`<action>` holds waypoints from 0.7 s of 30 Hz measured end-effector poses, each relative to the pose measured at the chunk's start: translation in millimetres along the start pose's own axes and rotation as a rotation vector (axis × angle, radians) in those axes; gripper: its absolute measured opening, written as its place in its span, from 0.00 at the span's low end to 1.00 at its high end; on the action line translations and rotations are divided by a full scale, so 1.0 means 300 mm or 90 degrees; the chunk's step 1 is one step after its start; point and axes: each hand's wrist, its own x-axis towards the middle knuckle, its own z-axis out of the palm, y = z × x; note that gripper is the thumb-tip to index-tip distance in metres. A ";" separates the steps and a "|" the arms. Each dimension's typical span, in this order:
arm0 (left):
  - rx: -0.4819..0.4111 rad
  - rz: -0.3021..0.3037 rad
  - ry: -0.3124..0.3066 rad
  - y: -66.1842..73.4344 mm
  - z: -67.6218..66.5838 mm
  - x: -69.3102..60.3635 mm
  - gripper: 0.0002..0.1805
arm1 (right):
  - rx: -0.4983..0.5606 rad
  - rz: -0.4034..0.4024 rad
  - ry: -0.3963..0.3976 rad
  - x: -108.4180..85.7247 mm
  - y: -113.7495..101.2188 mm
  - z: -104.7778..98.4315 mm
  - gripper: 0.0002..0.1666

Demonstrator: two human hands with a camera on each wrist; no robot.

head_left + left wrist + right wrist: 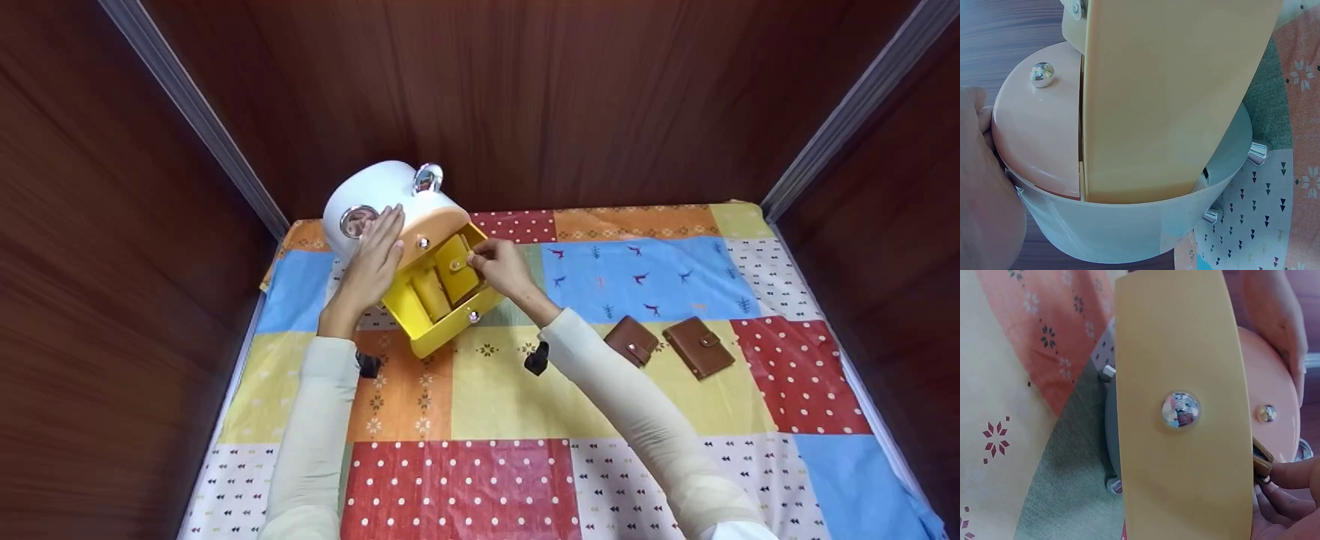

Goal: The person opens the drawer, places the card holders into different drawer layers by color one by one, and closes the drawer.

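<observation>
A white, rounded cabinet (390, 184) with a peach front (1039, 135) stands at the back left, its yellow drawer (435, 336) pulled out. My left hand (373, 259) lies on top of the cabinet with its fingers straight. My right hand (504, 264) reaches over the drawer's right side and pinches the edge of a yellow snap wallet (455, 264) inside it. In the right wrist view the drawer front (1185, 343) hides most of that wallet; only its edge (1262, 461) shows at the fingertips. Another yellow item (429, 294) lies beside it in the drawer.
Two brown leather pieces with snap straps, a smaller wallet (631, 341) and a larger one (699, 347), lie on the patchwork cloth (517, 390) to the right. Dark wood-grain panels (525, 97) enclose the table at the back and both sides.
</observation>
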 end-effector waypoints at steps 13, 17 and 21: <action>0.005 -0.007 -0.008 0.007 -0.006 0.000 0.31 | -0.133 -0.052 -0.015 0.010 0.013 0.006 0.11; 0.009 -0.006 -0.006 0.007 -0.005 -0.001 0.31 | -0.179 -0.087 0.011 0.013 0.019 -0.003 0.10; 0.011 -0.009 -0.008 0.006 -0.005 -0.001 0.31 | -0.214 -0.109 0.040 0.015 0.021 -0.016 0.10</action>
